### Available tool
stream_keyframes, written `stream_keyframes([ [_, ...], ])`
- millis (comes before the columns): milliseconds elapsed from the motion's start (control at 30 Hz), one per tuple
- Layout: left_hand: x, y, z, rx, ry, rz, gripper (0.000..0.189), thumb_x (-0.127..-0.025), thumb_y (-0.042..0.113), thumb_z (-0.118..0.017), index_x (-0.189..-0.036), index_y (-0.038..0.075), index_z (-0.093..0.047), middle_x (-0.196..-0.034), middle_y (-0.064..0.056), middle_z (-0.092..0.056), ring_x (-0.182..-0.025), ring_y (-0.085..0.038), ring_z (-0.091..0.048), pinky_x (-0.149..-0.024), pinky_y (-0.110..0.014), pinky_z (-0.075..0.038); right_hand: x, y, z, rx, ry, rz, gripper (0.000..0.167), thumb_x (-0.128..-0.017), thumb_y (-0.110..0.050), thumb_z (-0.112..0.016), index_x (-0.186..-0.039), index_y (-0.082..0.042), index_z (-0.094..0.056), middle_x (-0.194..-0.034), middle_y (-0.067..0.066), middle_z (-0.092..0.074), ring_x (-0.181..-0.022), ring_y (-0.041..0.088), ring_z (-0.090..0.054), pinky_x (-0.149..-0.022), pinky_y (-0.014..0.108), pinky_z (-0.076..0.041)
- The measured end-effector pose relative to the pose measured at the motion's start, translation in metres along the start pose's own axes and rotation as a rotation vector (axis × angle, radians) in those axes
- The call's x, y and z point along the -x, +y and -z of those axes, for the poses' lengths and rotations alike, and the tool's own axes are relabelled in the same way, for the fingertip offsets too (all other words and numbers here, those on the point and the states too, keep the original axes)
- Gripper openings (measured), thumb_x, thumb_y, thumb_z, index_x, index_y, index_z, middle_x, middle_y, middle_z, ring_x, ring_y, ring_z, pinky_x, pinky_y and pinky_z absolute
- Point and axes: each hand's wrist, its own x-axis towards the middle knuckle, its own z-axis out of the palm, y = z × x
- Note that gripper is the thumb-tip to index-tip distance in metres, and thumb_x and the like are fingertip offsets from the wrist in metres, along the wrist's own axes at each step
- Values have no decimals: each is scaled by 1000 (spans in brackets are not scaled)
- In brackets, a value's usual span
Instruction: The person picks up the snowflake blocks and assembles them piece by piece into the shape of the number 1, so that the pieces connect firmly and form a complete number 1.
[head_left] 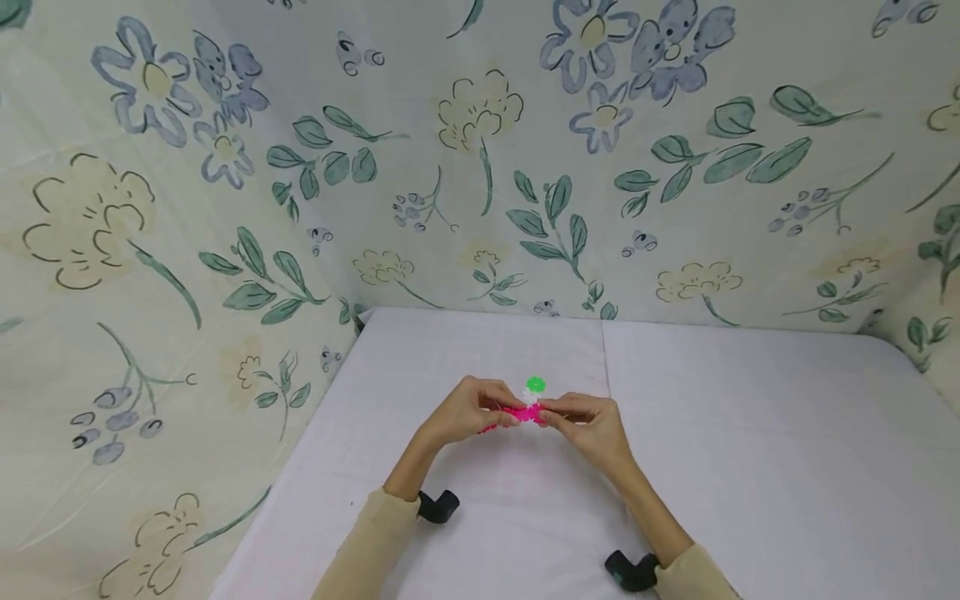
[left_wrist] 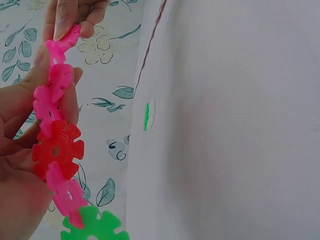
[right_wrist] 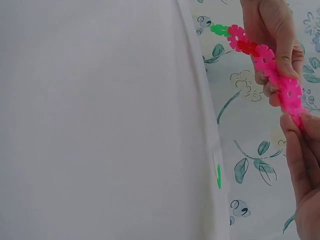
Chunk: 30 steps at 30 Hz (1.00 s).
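Slotted, flower-shaped plastic discs are joined into a chain (left_wrist: 47, 111) of pink pieces with a red disc (left_wrist: 59, 145) among them and a green disc (left_wrist: 95, 225) at one end. My left hand (head_left: 474, 412) holds the chain between thumb and fingers, and its length runs along the palm side in the left wrist view. At the other end, my right hand (head_left: 592, 423) pinches the last pink disc (right_wrist: 299, 115) between thumb and fingertips. Both hands are close together, fingertips partly covering the pink discs (head_left: 528, 412) in the head view.
Just beyond the hands, a loose green disc (head_left: 536, 384) and a white disc (head_left: 531, 395) lie on the white-covered table (head_left: 750, 467). Floral cloth (head_left: 420, 150) hangs behind the table and along its left side. Black wrist devices (head_left: 438, 506) sit at both cuffs.
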Motion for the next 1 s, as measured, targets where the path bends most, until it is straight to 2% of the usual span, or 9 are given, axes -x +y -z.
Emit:
stream_keyframes([
  [133, 0, 1, -2, 10, 16, 34, 23, -90, 7, -79, -113, 6, -80, -103, -13, -76, -77, -16, -66, -63, -21, -53, 0, 1, 1, -13, 7, -19, 19, -86, -9, -84, -105, -6, -82, -92, 11, -80, -77, 15, -75, -73, 25, -61],
  [400, 0, -1, -3, 45, -47, 61, 22, -89, 6, -80, -111, 3, -80, -99, -14, -75, -73, -12, -63, -60, -22, -49, -3, -1, 5, -95, -122, -82, 20, -87, -7, -82, -107, -2, -81, -93, 17, -79, -78, 22, -78, -74, 30, -64],
  [533, 1, -2, -4, 46, -40, 68, 22, -90, 7, -80, -112, 5, -80, -100, -14, -76, -74, -12, -64, -61, -21, -50, -3, -1, 5, -69, -120, -79, 20, -88, -9, -82, -106, -4, -81, -93, 16, -79, -78, 21, -78, -74, 31, -64],
  [667, 1, 0, -2, 30, -26, 86, 23, -92, 9, -78, -115, 6, -79, -106, -13, -77, -79, -19, -70, -65, -21, -54, -5, -2, 4, -45, -93, -75, 20, -89, -10, -81, -108, -5, -80, -98, 14, -80, -79, 18, -78, -75, 30, -64],
  [833, 0, 10, -1, -50, -12, 67, 26, -94, 9, -75, -120, 9, -77, -113, -9, -77, -86, -23, -72, -68, -22, -55, -9, -3, 4, -58, -74, -52, 24, -91, -8, -79, -113, 1, -77, -105, 18, -78, -83, 16, -78, -77, 27, -63],
  [1000, -1, 15, -6, -191, 34, 15, 30, -96, 14, -75, -125, 13, -75, -118, -3, -77, -101, -16, -70, -88, -26, -57, -9, -2, 3, -130, -47, -88, 27, -91, -2, -77, -116, 7, -74, -110, 28, -75, -82, 13, -78, -76, 31, -64],
])
